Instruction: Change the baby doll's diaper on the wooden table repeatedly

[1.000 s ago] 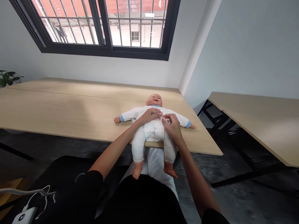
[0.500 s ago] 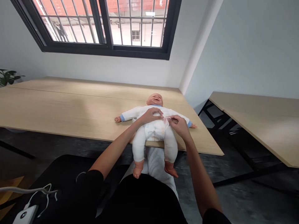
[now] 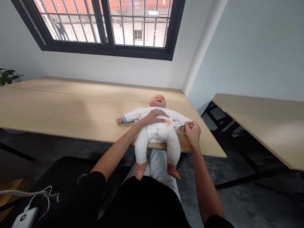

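Note:
A baby doll (image 3: pixel 175 148) in a white top with blue cuffs lies on its back, its legs hanging over the table's front edge. Around its hips is a white diaper (image 3: pixel 158 133) with faint coloured prints. My left hand (image 3: pixel 155 117) rests on the doll's belly at the diaper's upper edge, fingers stretched and apart. Off the doll's hip on the right, my right hand (image 3: pixel 192 129) pinches the diaper's side tab and holds it stretched outward. The doll's hand on that side is hidden behind my right hand.
The doll lies on a light wooden table (image 3: pixel 71 110) beneath a barred window (image 3: pixel 109 31). To the right stands a second table (image 3: pixel 263 126) across a gap. A white device with cables (image 3: pixel 25 218) is at lower left, and a plant (image 3: pixel 9 76) at far left.
My right hand has moved outward to the right and slightly down, drawing the diaper tab away from the doll's waist. My left hand stays on the belly, its fingers straighter.

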The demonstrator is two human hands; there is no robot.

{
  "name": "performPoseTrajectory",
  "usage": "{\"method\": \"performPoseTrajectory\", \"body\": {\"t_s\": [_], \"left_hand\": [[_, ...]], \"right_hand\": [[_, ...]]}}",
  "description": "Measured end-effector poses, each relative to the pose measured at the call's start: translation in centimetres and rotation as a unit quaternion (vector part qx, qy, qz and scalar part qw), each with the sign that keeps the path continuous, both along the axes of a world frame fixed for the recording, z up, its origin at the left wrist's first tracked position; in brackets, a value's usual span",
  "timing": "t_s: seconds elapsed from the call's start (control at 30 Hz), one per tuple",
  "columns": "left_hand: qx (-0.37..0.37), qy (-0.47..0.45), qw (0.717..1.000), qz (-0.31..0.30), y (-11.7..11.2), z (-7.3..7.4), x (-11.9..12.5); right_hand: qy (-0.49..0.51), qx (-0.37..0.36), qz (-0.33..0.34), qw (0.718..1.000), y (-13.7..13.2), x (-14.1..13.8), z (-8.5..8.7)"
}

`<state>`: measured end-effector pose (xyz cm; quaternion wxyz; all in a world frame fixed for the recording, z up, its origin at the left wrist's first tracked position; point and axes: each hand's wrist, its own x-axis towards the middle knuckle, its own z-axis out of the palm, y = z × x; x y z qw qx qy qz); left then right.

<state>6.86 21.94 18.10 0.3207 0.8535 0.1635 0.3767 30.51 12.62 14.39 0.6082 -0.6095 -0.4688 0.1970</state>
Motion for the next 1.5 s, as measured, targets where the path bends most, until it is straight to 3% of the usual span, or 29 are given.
{"method": "performPoseTrajectory", "body": {"t_s": [0.07,0.13,0.3,0.43,0.67,0.87,1.0,1.3,1.5], "left_hand": [[0.017,0.006,1.0,0.0,0.2,-0.2,0.0],[0.025,0.018,0.999,0.014,0.3,-0.2,0.1],[0.019,0.036,0.999,0.029,-0.2,0.2,0.0],[0.007,0.045,0.998,0.034,-0.4,0.5,0.0],[-0.006,0.052,0.998,0.041,-0.3,0.4,0.0],[-0.012,0.031,0.999,0.034,-0.5,0.5,-0.1],[-0.008,0.054,0.998,0.043,-0.5,0.7,0.0],[-0.031,0.041,0.997,0.052,-0.5,0.6,0.0],[-0.025,0.031,0.999,0.034,0.1,0.5,-0.4]], "right_hand": [[-0.005,-0.017,-0.039,0.999,-0.2,0.9,-0.2],[0.01,-0.018,-0.028,0.999,-0.4,1.7,-0.1],[0.07,-0.066,0.132,0.987,-0.7,1.1,-0.5],[0.052,-0.073,0.187,0.978,0.0,-0.8,-1.4],[-0.058,-0.048,0.173,0.982,-0.1,0.3,-1.2],[-0.089,-0.035,0.206,0.974,-0.9,0.0,-0.4],[-0.132,-0.031,0.149,0.979,-0.3,-1.0,0.0],[0.071,-0.067,0.06,0.993,1.3,-0.4,0.6],[0.149,-0.042,0.074,0.985,0.6,0.1,0.2]]}}
